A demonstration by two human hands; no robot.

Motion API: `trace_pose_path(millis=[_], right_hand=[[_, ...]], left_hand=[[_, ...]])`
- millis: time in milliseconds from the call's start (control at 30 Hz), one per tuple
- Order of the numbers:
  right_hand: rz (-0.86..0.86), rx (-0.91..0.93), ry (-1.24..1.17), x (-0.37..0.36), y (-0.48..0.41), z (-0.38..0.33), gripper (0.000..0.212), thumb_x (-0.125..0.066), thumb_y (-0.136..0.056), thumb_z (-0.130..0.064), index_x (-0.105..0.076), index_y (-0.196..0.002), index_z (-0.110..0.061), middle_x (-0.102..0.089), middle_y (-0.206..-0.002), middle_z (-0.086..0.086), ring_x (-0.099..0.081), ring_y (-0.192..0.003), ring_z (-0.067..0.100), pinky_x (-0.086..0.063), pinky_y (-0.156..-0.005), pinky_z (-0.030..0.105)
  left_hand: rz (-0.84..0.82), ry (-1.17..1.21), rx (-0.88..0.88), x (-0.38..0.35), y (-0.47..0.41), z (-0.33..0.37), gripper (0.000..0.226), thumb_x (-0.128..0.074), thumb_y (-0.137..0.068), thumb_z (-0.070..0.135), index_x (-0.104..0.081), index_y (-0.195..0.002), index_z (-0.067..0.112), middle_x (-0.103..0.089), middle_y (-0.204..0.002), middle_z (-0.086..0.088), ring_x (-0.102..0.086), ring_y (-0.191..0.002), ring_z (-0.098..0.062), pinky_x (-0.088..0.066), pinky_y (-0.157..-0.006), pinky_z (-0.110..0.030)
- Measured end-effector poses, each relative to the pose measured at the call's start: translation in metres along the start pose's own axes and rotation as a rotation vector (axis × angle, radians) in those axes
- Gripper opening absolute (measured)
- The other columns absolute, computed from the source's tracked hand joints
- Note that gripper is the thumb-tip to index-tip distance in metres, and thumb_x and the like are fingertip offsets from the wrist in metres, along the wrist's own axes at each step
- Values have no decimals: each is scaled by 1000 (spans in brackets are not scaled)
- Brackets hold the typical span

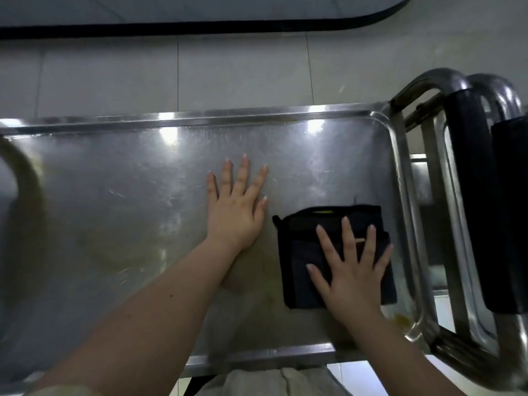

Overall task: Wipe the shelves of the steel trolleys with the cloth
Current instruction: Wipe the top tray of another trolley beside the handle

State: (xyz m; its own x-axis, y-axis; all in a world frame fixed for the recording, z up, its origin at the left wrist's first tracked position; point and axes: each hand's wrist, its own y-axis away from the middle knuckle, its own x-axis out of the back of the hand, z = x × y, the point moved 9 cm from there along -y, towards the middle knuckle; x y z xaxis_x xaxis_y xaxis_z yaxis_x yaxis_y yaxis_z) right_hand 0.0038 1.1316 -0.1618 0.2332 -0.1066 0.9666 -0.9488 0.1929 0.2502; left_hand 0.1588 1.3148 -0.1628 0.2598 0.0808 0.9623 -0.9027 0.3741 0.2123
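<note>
Cloth (303,270), dark and folded into a pad, lies on the right end of the trolley's top shelf (114,210), toward the near rim (257,357). The person's right hand (351,270) presses down on it with straight, spread fingers. Nothing is curled round it, so only palm pressure pins the pad. Just beside it to the left, the left hand (234,207) lies flat on bare steel, fingers straight and holding nothing, seemingly bracing the trolley.

The step in hand looks like wiping this top shelf. To do it well, the pressing palm should sit centred over the pad so the folds do not roll up, and strokes should run long and overlapping along the shelf. A yellowish smear (400,320) in the near right corner, just right of the cloth, probably wants firmer rubbing, with the cloth edge pushed into the raised lip.

Further out, dull streaks show toward the far rim (228,112), and the bracing hand would need to lift clear of that path. Beyond the right end stands the padded handle (468,181).
</note>
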Motion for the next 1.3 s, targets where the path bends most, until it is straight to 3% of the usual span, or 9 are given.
trace_pose_path(millis=[200, 333, 433, 567, 667, 800, 933, 1133, 1300], right_hand=[[-39, 25, 76, 5, 6, -6, 70, -25, -90, -68, -18, -153, -40, -9, -164, 8, -3, -145, 49, 6, -106, 75], [-43, 82, 74, 7, 8, -5, 70, -27, -90, -69, -21, -153, -40, -11, -163, 9, 0, -146, 48, 2, -107, 76], [-45, 106, 53, 10, -3, -11, 71, -25, -89, -70, -16, -153, -42, -7, -164, 9, 2, -145, 49, -1, -106, 77], [3, 176, 67, 24, -79, -39, 72, -23, -87, -74, -12, -152, -47, -6, -164, 6, 1, -145, 49, 2, -108, 74], [14, 129, 59, 36, -159, -62, 72, -16, -85, -78, -2, -150, -52, 0, -164, 1, 7, -146, 46, 6, -108, 73], [6, 73, 39, 43, -212, -81, 71, -15, -85, -79, -3, -150, -52, 6, -164, -5, 9, -147, 43, 7, -108, 72], [3, 111, 28, 35, -165, -77, 70, -14, -87, -77, -2, -151, -50, 2, -164, -6, 9, -147, 40, 4, -109, 72], [16, 103, -14, -4, 15, -62, 72, -33, -88, -70, -19, -153, -41, -12, -164, 3, -4, -147, 46, -6, -106, 76], [48, 10, -6, 12, -38, -65, 73, -27, -86, -73, -17, -152, -45, -8, -164, 5, 1, -145, 50, 1, -107, 75]], left_hand=[[1, 102, -68, 9, -3, -11, 58, -31, -103, 41, -8, -155, 35, 0, -165, 0, 7, -150, -29, 10, -119, -48], [15, -30, 13, 16, -9, -58, 59, -15, -100, 54, -1, -155, 39, 5, -164, 3, 12, -149, -27, 19, -114, -49], [24, -54, 34, 14, -7, -68, 60, -12, -99, 54, -2, -156, 38, 3, -165, 2, 9, -150, -28, 15, -115, -53], [33, -12, 27, 12, -11, -69, 59, -9, -99, 52, -2, -156, 38, 2, -165, 4, 7, -150, -23, 9, -118, -54], [48, -12, 46, 12, -11, -70, 60, -11, -98, 52, -4, -156, 36, 2, -164, 5, 6, -151, -22, 10, -116, -57], [50, -20, 86, 10, -13, -72, 62, -12, -98, 51, -2, -157, 33, 4, -164, 6, 8, -150, -22, 8, -115, -62], [37, -29, 85, 8, -12, -72, 62, -11, -98, 52, 2, -156, 34, 8, -164, 6, 10, -150, -23, 8, -115, -63], [43, -7, 68, 8, -11, -71, 61, -11, -99, 51, 2, -156, 34, 7, -164, 5, 10, -150, -24, 9, -114, -63], [74, 22, 59, 10, -9, -72, 59, -16, -101, 47, -1, -156, 34, 4, -164, 5, 8, -150, -23, 9, -115, -61]])
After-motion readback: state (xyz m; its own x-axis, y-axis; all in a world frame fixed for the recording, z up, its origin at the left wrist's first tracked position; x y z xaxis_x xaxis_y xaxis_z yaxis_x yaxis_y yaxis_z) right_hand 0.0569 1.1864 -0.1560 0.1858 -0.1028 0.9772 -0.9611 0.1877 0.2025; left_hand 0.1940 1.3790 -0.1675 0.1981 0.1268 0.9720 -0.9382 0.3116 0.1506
